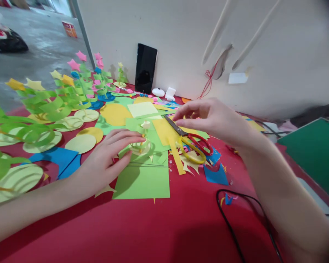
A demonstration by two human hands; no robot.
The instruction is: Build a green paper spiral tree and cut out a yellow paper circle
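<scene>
White wall behind, red counter in front, black phone leaning on the wall. Small paper plant with pale star on top and pale round base sits mid-counter, on green paper. Left hand is at it, fingers half curled, thumb and index by stem and base; can't tell if it's actually gripping. Right hand is above the paper strips, loosely bent, thumb and fingertips close together near a green strip; can't tell if it has hold of anything. Scissors, one red and one yellow handle, lie just below the right hand. Taller paper plants crowd the left side, black cable loops at right
</scene>
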